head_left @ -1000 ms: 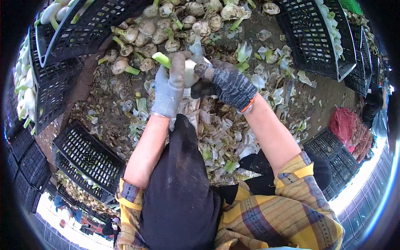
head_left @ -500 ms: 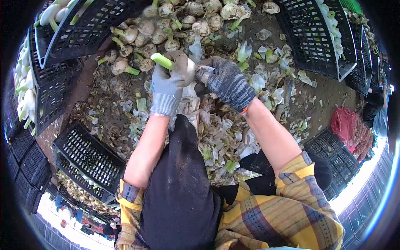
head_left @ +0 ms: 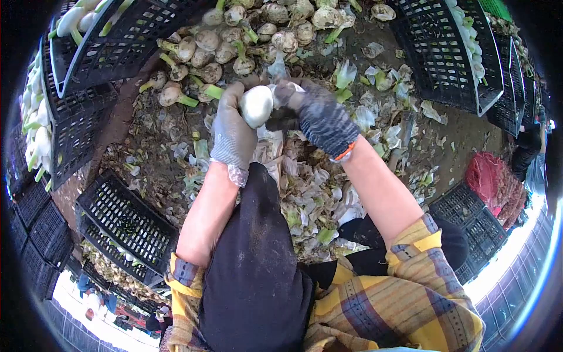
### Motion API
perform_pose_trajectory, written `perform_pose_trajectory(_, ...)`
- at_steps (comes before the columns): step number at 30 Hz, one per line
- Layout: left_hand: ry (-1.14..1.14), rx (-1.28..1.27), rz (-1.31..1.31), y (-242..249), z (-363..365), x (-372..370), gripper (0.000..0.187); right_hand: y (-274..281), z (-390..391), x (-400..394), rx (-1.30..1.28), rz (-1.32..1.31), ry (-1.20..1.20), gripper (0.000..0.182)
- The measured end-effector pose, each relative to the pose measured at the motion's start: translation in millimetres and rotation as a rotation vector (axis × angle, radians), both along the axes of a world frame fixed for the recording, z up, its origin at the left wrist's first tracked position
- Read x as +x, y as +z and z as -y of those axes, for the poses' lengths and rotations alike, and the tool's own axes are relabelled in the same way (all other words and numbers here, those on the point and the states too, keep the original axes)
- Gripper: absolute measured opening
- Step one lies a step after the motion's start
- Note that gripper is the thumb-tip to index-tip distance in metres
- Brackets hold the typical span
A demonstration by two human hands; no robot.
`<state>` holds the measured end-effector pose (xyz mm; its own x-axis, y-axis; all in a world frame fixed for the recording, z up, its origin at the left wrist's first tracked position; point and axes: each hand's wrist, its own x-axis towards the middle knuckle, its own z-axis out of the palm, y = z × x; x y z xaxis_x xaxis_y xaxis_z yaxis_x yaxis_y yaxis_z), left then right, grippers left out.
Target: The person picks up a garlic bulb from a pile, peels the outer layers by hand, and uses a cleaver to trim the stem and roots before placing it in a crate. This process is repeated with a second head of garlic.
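My left hand [head_left: 233, 126], in a grey knit glove, is wrapped round a white peeled onion [head_left: 256, 107]. Its cut green stem [head_left: 213, 91] sticks out to the left, past the fingers. Against the onion's right side is my right hand [head_left: 311, 105], in a dark mottled glove with an orange cuff edge. Motion smears it, but its fingers are closed; a pale bit shows at the fingertips, and what they hold is not clear. Ahead of both hands lies a heap of unpeeled, soil-stained onions [head_left: 229, 44] with short green stems.
Papery skins [head_left: 311, 199] litter the ground beneath my hands. Black plastic crates with peeled onions stand at upper left [head_left: 126, 53] and upper right [head_left: 446, 53]. Another black crate [head_left: 126, 220] is at lower left. A red mesh sack [head_left: 489, 179] lies to the right.
The onion has turned in my left hand, so its white round side now faces up and its stem points farther left. My right hand has shifted slightly and is now blurred.
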<state>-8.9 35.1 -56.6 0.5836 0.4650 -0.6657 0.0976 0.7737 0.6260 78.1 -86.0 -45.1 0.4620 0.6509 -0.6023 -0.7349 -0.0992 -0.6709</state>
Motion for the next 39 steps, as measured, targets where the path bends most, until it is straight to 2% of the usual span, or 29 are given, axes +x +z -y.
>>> perform_pose_trajectory(2,-0.039,0.048,-0.065,-0.4,-0.2,1.4,0.035,-9.8,0.0,-7.3,-0.098,0.272,0.046,0.023)
perform_pose_trajectory(3,-0.070,0.069,-0.117,-0.1,-2.8,2.1,0.034,15.7,-4.3,-4.4,-0.285,0.492,0.102,0.020)
perform_pose_trajectory(4,-0.099,0.091,-0.168,0.8,-5.3,2.9,0.033,11.7,-4.3,-4.3,-0.161,0.215,-0.036,0.019)
perform_pose_trajectory(6,-0.039,0.067,-0.067,7.9,0.7,0.1,0.031,-1.6,-0.2,-6.2,0.086,-0.347,-0.303,0.018)
perform_pose_trajectory(7,-0.003,0.032,-0.063,7.3,1.8,-0.7,0.030,-3.4,6.2,-9.0,0.212,-0.396,-0.343,0.021)
perform_pose_trajectory(10,0.121,-0.111,-0.138,2.0,-1.7,4.1,0.029,-11.0,10.6,-10.5,0.325,-0.433,-0.474,0.022)
perform_pose_trajectory(11,0.213,-0.358,-0.140,1.9,-7.9,4.5,0.025,-11.1,15.1,-7.8,0.314,-0.475,-0.478,0.022)
perform_pose_trajectory(14,0.232,-0.440,-0.152,-3.6,-11.7,2.1,0.025,14.8,16.7,9.8,0.015,0.000,0.006,0.024)
perform_pose_trajectory(15,0.231,-0.442,-0.121,-4.5,-11.8,1.4,0.026,6.6,16.4,13.3,-0.038,0.200,0.203,0.040)
perform_pose_trajectory(18,0.200,-0.417,-0.067,-8.2,-10.2,-1.5,0.027,-0.5,13.0,11.3,-0.269,1.314,0.369,0.044)
perform_pose_trajectory(20,0.142,-0.352,-0.085,-14.7,-8.9,-6.0,0.028,6.4,3.4,11.0,-0.180,1.173,0.255,0.045)
perform_pose_trajectory(22,-0.004,-0.059,-0.102,-33.2,-7.3,-11.9,0.030,20.3,-5.4,6.8,-0.091,0.971,0.198,0.041)
perform_pose_trajectory(23,0.005,-0.076,-0.087,-40.3,-7.8,-14.9,0.030,11.3,-7.3,8.7,-0.068,1.106,0.286,0.034)
perform_pose_trajectory(24,0.014,-0.093,-0.072,-34.2,-8.2,-11.6,0.031,15.8,-7.6,6.7,-0.041,0.901,0.343,0.032)
perform_pose_trajectory(26,0.204,-0.449,0.000,-20.6,-12.9,-8.0,0.032,30.5,-7.5,-2.8,0.019,0.491,0.450,0.028)
perform_pose_trajectory(27,0.248,-0.392,-0.031,-16.1,-13.6,-3.2,0.030,27.2,-2.6,-10.1,0.195,0.401,0.488,0.016)
perform_pose_trajectory(30,0.338,-0.522,-0.070,-9.5,-15.4,1.1,0.037,24.8,10.6,-11.9,0.053,0.709,0.802,0.020)
perform_pose_trajectory(31,0.286,-0.556,0.029,-12.5,-16.0,-1.4,0.036,29.2,11.3,-5.4,-0.100,0.728,0.903,0.024)
perform_pose_trajectory(34,0.278,-0.508,-0.017,-6.7,-17.8,2.9,0.037,21.1,17.3,6.7,-0.245,0.708,0.755,0.030)
perform_pose_trajectory(35,0.255,-0.562,-0.002,-1.2,-22.0,3.4,0.038,4.9,22.7,6.2,-0.246,0.791,0.614,0.032)
perform_pose_trajectory(38,0.114,-0.368,0.035,15.7,-32.4,9.2,0.039,-4.5,22.5,14.0,-0.395,0.873,0.463,0.031)
perform_pose_trajectory(39,0.145,-0.361,0.059,28.2,-39.4,18.9,0.040,-13.0,23.6,21.2,-0.403,0.859,0.517,0.032)
